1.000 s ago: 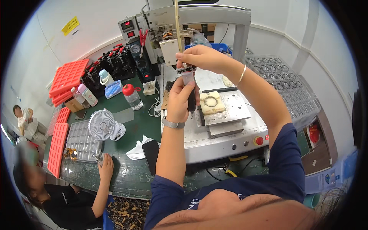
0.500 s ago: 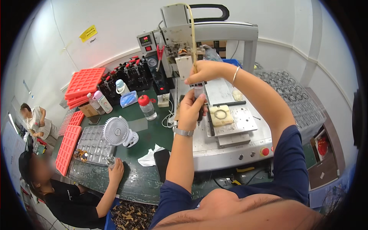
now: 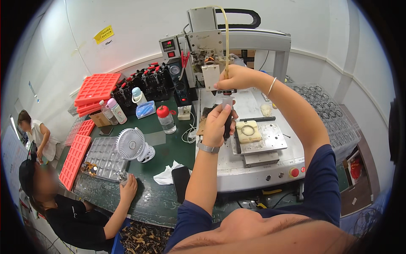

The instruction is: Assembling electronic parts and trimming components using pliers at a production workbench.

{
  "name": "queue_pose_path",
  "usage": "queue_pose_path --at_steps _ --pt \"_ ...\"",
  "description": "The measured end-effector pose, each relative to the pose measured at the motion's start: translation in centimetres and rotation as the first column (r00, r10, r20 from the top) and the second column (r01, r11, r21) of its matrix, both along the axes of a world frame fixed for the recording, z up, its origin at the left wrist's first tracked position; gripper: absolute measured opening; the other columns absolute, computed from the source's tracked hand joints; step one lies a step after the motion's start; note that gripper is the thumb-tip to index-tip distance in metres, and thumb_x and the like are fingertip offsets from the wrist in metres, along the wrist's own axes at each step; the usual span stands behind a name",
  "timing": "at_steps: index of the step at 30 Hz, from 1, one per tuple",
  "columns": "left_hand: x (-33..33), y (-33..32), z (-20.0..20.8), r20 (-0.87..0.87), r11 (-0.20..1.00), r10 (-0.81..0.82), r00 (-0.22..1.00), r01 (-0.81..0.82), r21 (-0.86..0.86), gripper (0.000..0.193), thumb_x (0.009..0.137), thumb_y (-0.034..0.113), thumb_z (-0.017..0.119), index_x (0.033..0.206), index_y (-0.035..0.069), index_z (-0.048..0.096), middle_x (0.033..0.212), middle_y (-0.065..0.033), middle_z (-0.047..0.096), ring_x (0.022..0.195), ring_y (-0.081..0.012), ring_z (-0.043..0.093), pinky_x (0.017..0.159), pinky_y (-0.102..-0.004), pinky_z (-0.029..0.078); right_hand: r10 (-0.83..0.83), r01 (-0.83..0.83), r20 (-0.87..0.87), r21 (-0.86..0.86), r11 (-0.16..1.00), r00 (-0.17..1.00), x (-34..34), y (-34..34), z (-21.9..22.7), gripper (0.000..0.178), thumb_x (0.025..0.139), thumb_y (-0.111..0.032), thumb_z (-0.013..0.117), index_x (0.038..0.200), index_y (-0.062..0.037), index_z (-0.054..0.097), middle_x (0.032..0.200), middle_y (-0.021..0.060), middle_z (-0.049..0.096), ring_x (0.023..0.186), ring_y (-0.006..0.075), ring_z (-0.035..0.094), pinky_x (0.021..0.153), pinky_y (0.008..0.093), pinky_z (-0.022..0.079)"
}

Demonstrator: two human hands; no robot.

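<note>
My left hand (image 3: 217,125) is wrapped around an upright clear dispensing syringe (image 3: 227,102), whose lower, dark part shows below the fingers. Over its top, my right hand (image 3: 237,78) pinches the dark cap fitting (image 3: 229,92) at the end of a yellowish air tube (image 3: 227,36). The cap sits at the barrel's mouth; whether it is locked on I cannot tell. Right of my left hand, a metal ring (image 3: 248,130) lies on a cream block (image 3: 253,138), which rests on the metal plate (image 3: 272,141) of a dispensing machine (image 3: 207,42).
A red stop button (image 3: 294,172) is on the machine's front. Clear trays of rings (image 3: 321,110) stand at right. At left are a white fan (image 3: 130,144), a red-capped bottle (image 3: 166,120), a phone (image 3: 181,183) and red trays (image 3: 75,163). A co-worker's hand (image 3: 128,188) handles a small part.
The whole view has shifted slightly, so the machine sits farther right. Both my hands stay at the syringe top, with the cap fitting more visible. A person far left has turned away.
</note>
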State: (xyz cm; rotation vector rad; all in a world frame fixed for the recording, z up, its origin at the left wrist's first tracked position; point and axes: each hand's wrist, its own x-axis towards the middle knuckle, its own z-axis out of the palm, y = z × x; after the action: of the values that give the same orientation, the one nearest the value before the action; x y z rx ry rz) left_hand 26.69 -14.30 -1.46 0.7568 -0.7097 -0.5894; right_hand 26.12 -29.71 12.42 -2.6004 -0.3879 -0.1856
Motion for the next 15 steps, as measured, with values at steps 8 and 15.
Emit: queue_pose_path --at_steps 8,15 --pt "0.1 0.3 0.1 0.008 1.0 0.023 1.0 -0.023 0.008 0.025 0.098 0.025 0.053 0.111 0.003 0.055 0.078 -0.0047 0.058 0.049 -0.0082 0.049 0.04 -0.0221 0.038 -0.015 0.012 -0.041 -0.059 0.998 0.999 -0.4 0.6 -0.2 0.049 0.085 -0.044 0.063 0.068 0.001 0.064 0.055 0.002 0.051 0.053 0.0124 0.046 0.05 0.0297 0.038" --pt "0.0 0.5 0.3 0.035 0.999 0.036 0.999 -0.036 0.008 0.022 0.098 0.025 0.052 0.106 0.005 0.054 0.077 -0.0042 0.057 0.049 -0.0074 0.049 0.04 -0.0218 0.038 -0.002 0.001 -0.014 -0.02 1.0 1.0 0.0 0.9 -0.7 0.049 0.086 -0.044 0.062 0.065 0.0006 0.06 0.054 0.0015 0.047 0.052 0.0119 0.041 0.049 0.0308 0.035"
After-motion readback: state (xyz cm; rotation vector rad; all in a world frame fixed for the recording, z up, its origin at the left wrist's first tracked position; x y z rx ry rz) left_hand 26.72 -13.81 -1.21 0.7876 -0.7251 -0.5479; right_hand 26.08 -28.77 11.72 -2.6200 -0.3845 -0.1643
